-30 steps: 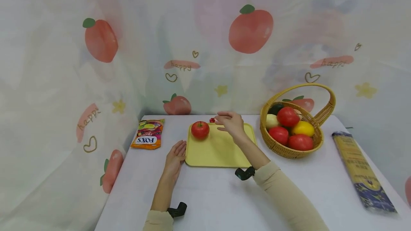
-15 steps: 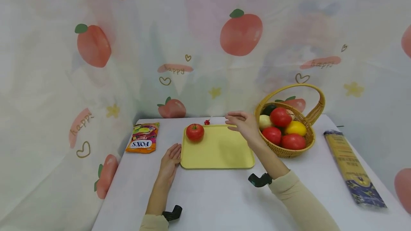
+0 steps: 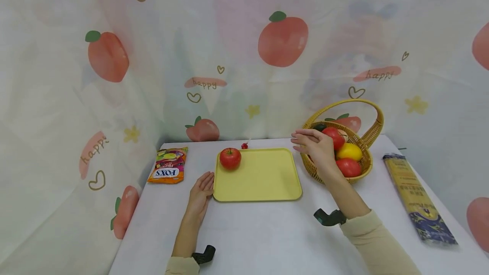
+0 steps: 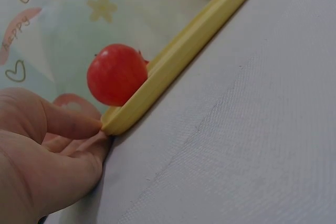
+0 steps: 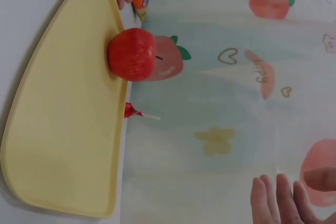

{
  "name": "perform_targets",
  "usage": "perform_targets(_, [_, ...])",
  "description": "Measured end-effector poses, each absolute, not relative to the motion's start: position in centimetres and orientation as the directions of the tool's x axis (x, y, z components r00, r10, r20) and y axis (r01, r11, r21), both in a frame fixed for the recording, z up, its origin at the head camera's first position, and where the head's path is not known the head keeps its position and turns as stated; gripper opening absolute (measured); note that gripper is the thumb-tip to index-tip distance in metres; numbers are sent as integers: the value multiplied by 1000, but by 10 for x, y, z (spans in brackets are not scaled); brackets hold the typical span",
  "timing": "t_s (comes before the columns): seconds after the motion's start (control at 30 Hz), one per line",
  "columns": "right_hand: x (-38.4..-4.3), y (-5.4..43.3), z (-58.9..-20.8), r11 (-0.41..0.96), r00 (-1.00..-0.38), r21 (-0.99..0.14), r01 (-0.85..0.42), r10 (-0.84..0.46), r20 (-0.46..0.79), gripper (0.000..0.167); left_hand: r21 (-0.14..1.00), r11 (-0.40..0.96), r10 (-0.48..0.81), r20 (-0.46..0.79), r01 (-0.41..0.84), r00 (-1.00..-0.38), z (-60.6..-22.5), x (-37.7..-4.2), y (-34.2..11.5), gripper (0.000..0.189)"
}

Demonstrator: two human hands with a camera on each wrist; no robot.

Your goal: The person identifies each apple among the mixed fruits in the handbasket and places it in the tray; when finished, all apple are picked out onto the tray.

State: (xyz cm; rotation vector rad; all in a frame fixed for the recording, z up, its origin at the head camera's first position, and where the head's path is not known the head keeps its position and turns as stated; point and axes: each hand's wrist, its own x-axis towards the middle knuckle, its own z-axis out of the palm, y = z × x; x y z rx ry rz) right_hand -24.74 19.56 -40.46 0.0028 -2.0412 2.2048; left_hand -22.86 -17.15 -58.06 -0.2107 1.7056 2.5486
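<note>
"So, what is the left hand (image 3: 199,193) touching?"

"It rests against the yellow tray (image 3: 263,177), fingers nearly straight along the left edge, with the thumb tip at the rim."

"And the right hand (image 3: 318,150)?"

"Raised by the wicker basket (image 3: 372,135), fingers loosely extended, thumb well apart from them, holding nothing. It hides part of the basket from the head camera, so I can't tell whether they touch."

"Where does the tray sit from that hand?"

"To its left, between both hands. A red fruit (image 3: 230,158) stands in the tray's far-left corner, ahead and to the right of the left hand."

"What else is around them?"

"A red lollipop (image 3: 244,146) lies beyond the tray, between the hands. Left of the left hand is a candy bag (image 3: 168,165). Right of the right hand, the basket holds a lemon (image 3: 349,152), and farther right lies a long yellow-and-blue packet (image 3: 419,198)."
</note>
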Motion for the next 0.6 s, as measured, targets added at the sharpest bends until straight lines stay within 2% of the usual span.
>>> perform_targets(0.27, [-247, 224, -401, -200, -988, -977, -79, 147, 50, 40, 916, -380, -16, -148, -131, -989, -578, -227, -172, 66])
perform_targets(0.6, [-250, 261, -405, -237, -977, -971, 17, 204, -67, 27, 916, -379, -26, -157, -135, -987, -578, -228, -171, 66])
